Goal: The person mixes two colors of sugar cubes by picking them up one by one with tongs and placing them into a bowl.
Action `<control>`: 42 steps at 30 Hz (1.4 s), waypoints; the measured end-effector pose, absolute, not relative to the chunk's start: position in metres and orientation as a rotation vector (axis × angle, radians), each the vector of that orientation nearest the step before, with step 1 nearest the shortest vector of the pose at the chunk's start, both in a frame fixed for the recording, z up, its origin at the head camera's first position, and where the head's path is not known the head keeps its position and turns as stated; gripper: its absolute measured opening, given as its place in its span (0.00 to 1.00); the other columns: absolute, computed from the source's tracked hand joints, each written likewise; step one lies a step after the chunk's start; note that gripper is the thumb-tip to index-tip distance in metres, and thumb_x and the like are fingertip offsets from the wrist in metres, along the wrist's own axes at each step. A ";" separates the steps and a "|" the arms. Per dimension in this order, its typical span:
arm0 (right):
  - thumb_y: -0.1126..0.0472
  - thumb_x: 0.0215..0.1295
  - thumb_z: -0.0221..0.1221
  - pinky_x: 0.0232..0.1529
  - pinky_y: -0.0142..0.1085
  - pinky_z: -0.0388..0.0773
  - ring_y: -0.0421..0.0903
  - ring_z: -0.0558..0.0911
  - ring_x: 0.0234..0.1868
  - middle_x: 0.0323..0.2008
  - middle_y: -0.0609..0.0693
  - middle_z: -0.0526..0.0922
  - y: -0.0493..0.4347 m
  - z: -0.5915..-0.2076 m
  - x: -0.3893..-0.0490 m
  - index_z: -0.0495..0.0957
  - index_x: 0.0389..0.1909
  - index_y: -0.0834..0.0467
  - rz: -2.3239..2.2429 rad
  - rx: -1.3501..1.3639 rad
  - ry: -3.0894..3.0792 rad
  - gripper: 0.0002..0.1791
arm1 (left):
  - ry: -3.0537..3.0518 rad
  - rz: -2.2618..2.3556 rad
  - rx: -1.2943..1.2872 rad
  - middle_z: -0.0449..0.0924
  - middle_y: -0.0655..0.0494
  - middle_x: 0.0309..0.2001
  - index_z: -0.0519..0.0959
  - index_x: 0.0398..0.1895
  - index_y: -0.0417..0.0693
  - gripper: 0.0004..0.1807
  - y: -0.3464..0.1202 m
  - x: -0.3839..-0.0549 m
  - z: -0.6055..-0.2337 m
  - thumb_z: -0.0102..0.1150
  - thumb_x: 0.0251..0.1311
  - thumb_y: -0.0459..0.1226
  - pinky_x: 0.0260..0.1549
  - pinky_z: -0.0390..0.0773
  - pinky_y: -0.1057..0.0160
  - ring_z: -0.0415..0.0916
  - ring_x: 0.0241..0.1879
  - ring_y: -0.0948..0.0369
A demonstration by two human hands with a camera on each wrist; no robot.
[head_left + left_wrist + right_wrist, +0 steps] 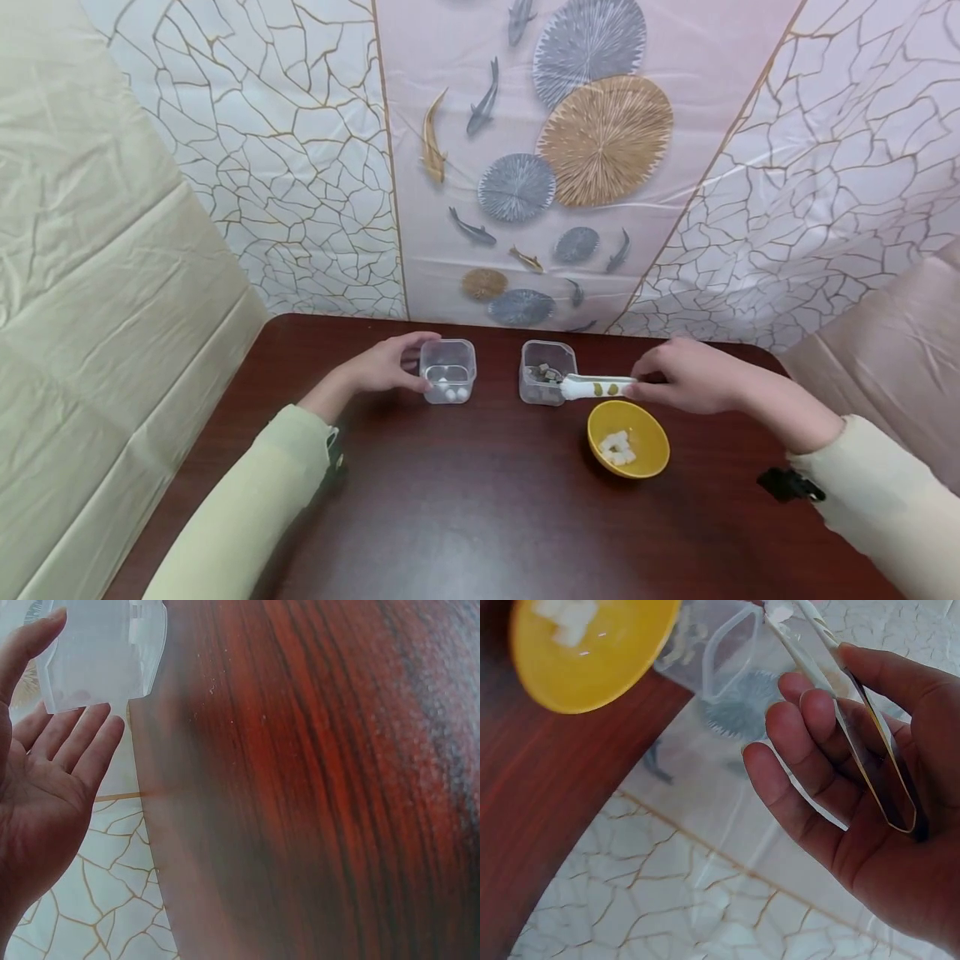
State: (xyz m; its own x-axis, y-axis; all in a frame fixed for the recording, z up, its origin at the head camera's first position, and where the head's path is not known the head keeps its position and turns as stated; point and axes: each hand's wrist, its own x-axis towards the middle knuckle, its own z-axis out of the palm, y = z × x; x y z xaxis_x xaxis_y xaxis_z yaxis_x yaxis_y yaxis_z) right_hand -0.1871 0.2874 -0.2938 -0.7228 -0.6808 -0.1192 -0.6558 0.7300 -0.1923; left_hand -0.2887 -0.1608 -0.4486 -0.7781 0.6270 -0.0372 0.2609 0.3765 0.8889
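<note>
My left hand (382, 364) holds a clear plastic container (452, 352) by its left side, thumb at the near corner and index finger at the far one. White round pieces (450, 392) lie inside it. With thumb and fingers, my right hand (686, 377) grips white-ended tongs (814, 664). Their tips reach the right rim of a second clear container (530, 354), which holds dark greyish cubes (545, 372). In the right wrist view something whitish shows at the tips; I cannot tell what it is. Below the tongs stands a yellow bowl (656, 446) with white cubes (617, 448).
Everything stands on a dark reddish-brown table (450, 500), with both containers near its back edge. Behind it hangs a patterned cloth (315, 167) with fish and round leaf prints. Plain beige cloth (112, 250) covers the left side.
</note>
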 end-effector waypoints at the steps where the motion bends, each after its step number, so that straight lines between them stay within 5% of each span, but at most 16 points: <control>1: 0.52 0.77 0.64 0.31 0.33 0.73 0.30 0.71 0.27 0.25 0.30 0.76 0.292 -0.295 -0.184 0.84 0.30 0.41 -0.206 -1.056 2.750 0.11 | 2.274 1.366 0.775 0.67 0.37 0.76 0.63 0.80 0.38 0.47 -0.161 -0.288 -0.448 0.77 0.60 0.30 0.74 0.70 0.44 0.66 0.76 0.38; 8: 0.48 0.76 0.65 0.35 0.35 0.80 0.28 0.76 0.33 0.32 0.29 0.83 0.322 -0.307 -0.168 0.89 0.38 0.45 -0.201 -0.918 2.763 0.09 | 2.276 1.359 0.795 0.67 0.35 0.76 0.63 0.80 0.37 0.46 -0.159 -0.289 -0.449 0.76 0.61 0.30 0.73 0.70 0.44 0.66 0.76 0.38; 21: 0.47 0.74 0.67 0.33 0.33 0.80 0.29 0.76 0.32 0.33 0.31 0.84 0.343 -0.332 -0.160 0.89 0.38 0.47 -0.218 -0.825 2.741 0.09 | 2.258 1.375 0.782 0.67 0.34 0.76 0.62 0.80 0.35 0.47 -0.159 -0.288 -0.448 0.76 0.60 0.28 0.74 0.69 0.42 0.65 0.76 0.38; 33: 0.48 0.75 0.66 0.27 0.29 0.66 0.29 0.66 0.25 0.23 0.31 0.71 0.344 -0.347 -0.160 0.83 0.30 0.42 -0.255 -0.897 2.709 0.11 | 2.242 1.399 0.800 0.67 0.34 0.76 0.62 0.80 0.34 0.47 -0.160 -0.292 -0.448 0.76 0.59 0.27 0.74 0.70 0.45 0.66 0.76 0.38; 42: 0.49 0.74 0.67 0.27 0.29 0.69 0.29 0.68 0.26 0.25 0.30 0.74 0.342 -0.346 -0.156 0.86 0.32 0.44 -0.264 -0.877 2.678 0.08 | 2.239 1.395 0.783 0.67 0.35 0.76 0.62 0.80 0.35 0.47 -0.160 -0.292 -0.449 0.77 0.59 0.28 0.74 0.70 0.45 0.66 0.76 0.39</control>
